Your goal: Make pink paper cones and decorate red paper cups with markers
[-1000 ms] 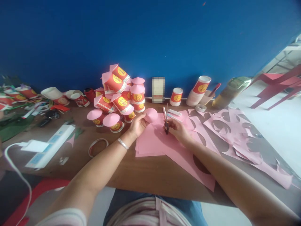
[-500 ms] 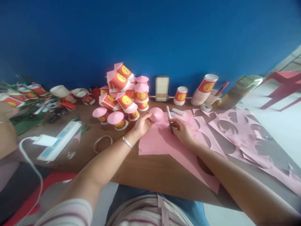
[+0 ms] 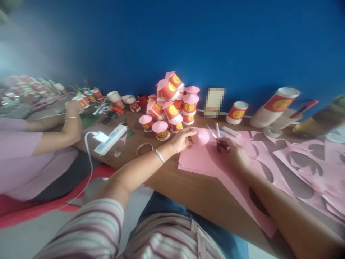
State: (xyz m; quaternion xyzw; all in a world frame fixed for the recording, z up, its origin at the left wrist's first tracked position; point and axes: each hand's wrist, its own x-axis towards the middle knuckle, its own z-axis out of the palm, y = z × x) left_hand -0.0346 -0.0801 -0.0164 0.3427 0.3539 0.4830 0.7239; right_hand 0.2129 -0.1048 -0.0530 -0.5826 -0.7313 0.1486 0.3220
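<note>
My left hand (image 3: 184,140) pinches the edge of a small pink paper cone (image 3: 201,137) between thumb and fingers. Just right of it, my right hand (image 3: 235,153) is closed around the dark handles of a pair of scissors (image 3: 214,133), whose blades point up and left towards the cone. Both hands are over a stack of pink paper sheets (image 3: 194,162) on the brown table. Behind my right hand lie a white glue tube (image 3: 231,131) and a slim pen-like stick (image 3: 217,128).
Left of the cone stands a pile of red paper cups (image 3: 172,111) with pink cone tops. Cut pink paper scraps (image 3: 304,162) spread to the right. A power strip (image 3: 111,139) with a cable lies left. A co-worker's arm (image 3: 58,138) rests further left.
The view has swung left, bringing the co-worker into sight. The scissor blades now show in my right hand, pointing at the cone. My left hand still holds the cone.
</note>
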